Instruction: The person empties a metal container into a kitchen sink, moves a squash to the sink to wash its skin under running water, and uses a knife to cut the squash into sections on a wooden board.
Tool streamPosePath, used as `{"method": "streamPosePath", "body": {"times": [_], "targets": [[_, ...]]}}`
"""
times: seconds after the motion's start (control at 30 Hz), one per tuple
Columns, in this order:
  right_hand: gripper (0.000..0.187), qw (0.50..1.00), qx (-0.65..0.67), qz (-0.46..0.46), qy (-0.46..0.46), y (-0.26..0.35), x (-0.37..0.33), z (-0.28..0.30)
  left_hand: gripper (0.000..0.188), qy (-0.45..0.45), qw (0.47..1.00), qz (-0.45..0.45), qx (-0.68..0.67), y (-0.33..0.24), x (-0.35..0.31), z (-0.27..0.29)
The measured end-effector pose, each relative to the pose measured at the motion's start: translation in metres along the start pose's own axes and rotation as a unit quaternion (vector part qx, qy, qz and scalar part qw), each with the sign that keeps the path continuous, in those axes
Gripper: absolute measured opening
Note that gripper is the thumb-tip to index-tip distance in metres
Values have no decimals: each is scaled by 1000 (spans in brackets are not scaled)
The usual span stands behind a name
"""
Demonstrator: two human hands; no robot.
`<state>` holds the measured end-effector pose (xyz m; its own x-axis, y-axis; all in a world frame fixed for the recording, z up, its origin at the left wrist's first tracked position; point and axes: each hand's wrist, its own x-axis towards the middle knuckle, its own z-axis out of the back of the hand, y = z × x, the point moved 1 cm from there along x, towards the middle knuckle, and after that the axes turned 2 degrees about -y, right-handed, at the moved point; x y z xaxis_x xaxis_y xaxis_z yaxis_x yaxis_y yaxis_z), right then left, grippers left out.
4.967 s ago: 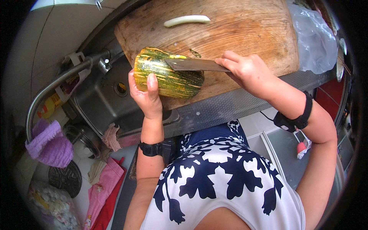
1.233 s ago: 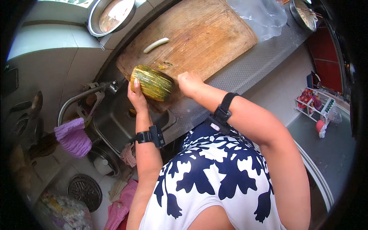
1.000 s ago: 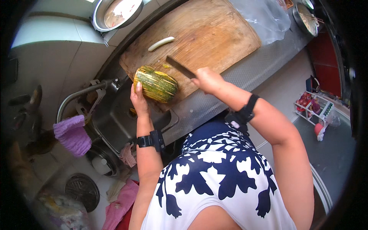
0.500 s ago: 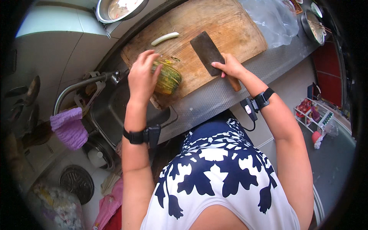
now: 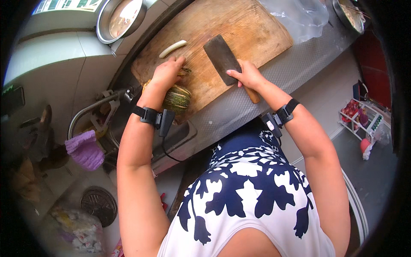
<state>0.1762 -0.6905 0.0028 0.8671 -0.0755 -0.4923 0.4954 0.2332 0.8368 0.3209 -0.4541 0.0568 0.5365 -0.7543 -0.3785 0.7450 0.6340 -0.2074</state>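
My right hand point(image 5: 248, 76) grips a cleaver point(image 5: 222, 58) where its wooden handle meets the broad dark blade. The blade lies over the wooden cutting board point(image 5: 239, 25). At the board's left part, my left hand point(image 5: 168, 73) has its fingers drawn together and pointing down beside small green and yellow scraps point(image 5: 185, 72). What those fingers hold, if anything, is hidden. Partly under that hand and wrist sits a green and yellow striped pumpkin point(image 5: 177, 100). A pale, curved vegetable strip point(image 5: 173, 49) lies just beyond the left fingers.
Clear plastic bags point(image 5: 302, 19) lie at the board's far right. A metal basin point(image 5: 121, 20) stands on the ledge at far left. Left of the board are a sink faucet point(image 5: 92, 112) and a purple cloth point(image 5: 85, 150). A pan point(image 5: 349, 16) sits at far right.
My left hand has gone from raised and spread above the pumpkin to lowered, fingers gathered by the scraps. My right hand keeps the cleaver in nearly the same place. The view has shifted slightly.
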Motion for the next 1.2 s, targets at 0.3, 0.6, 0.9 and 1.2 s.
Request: {"method": "streamPosePath", "body": {"times": [0.3, 0.6, 0.9, 1.2], "targets": [[28, 999, 37, 7, -9, -4, -3, -1, 18, -60, 991, -54, -107, -1, 9, -20], [33, 999, 33, 17, -28, 7, -7, -5, 11, -102, 990, -28, -95, -1, 2, -14], [35, 1000, -2, 10, -26, -1, -5, -6, 8, -408, 800, 279, -340, -3, -200, 32], [40, 999, -26, -8, -16, 9, -6, -12, 10, -391, 674, 492, -389, 100, -347, -185]]}}
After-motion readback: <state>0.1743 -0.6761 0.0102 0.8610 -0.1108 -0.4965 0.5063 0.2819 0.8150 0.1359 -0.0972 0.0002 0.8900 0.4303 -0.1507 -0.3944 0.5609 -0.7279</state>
